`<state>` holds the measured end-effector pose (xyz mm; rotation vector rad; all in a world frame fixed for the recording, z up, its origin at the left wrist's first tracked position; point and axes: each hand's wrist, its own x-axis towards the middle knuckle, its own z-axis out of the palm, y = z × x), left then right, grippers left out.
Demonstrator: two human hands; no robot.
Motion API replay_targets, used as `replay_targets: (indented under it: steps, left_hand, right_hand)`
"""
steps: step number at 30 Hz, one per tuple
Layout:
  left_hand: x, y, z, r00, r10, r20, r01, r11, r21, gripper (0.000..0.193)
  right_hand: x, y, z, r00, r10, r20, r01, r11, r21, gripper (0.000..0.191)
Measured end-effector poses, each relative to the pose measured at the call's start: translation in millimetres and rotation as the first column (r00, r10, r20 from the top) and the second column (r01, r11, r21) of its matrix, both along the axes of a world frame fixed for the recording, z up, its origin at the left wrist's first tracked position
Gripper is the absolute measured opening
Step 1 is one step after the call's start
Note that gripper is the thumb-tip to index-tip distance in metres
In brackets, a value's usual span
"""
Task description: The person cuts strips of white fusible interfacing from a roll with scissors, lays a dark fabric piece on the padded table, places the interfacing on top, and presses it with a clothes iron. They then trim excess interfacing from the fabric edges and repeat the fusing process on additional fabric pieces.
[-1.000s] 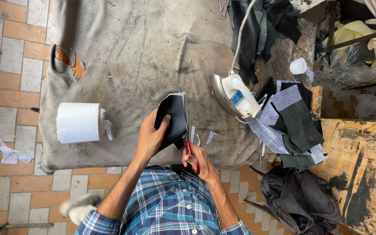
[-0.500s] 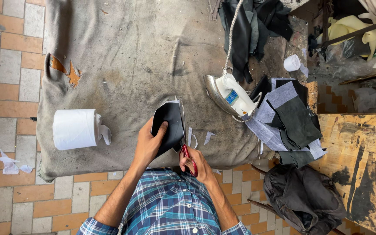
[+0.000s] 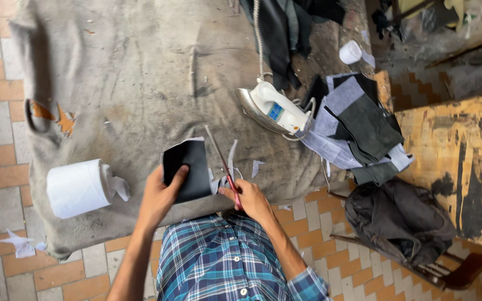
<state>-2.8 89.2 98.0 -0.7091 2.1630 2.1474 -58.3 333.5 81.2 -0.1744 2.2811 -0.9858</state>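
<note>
I look down over a surface (image 3: pixel 140 83) draped in worn grey cloth, with brick-patterned floor around it. Well to the left of my left grip lies a white roll of tissue (image 3: pixel 76 188), a loose flap hanging off its right end. Up and to the right of my right grip an electric iron (image 3: pixel 271 108) rests on its side, its braided cord running away from me. Just right of the iron sits a loose stack of grey and dark fabric pieces (image 3: pixel 358 125), spilling over the surface edge. Beyond the iron lies a heap of dark garments (image 3: pixel 285 28), and a small white roll (image 3: pixel 350 52) sits farther right. Small white paper scraps (image 3: pixel 258 165) lie between my right grip and the iron. Below the fabric stack a dark bag (image 3: pixel 397 214) slumps on a wooden chair.

My left hand (image 3: pixel 160 195) is grasping a dark fabric piece (image 3: pixel 188 167) with a white backing edge, thumb pressed on its near face, holding it just above the surface edge in front of my plaid shirt. My right hand (image 3: pixel 249 200) is clenched around the red handles of scissors (image 3: pixel 221 159), whose long blades point away from me along the right edge of the fabric piece; whether they touch it I cannot tell.
</note>
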Motion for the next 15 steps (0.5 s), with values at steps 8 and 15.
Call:
replay_targets:
  steps: [8,15]
  left_hand:
    - [-14.1,-7.5,99.6,0.592,-0.781,0.201,0.805,0.563,-0.186,0.029]
    - [-21.6,16.2,92.1,0.547,-0.836,0.039,0.813,0.520,-0.264,0.032]
  right_hand:
    - [-72.9,-21.5,-32.8,0.886,0.024,-0.462,-0.098,0.986,-0.136,0.040]
    - [-14.6,5.0,-60.1,0.639,0.388,-0.664,-0.462,0.884,0.073,0.040]
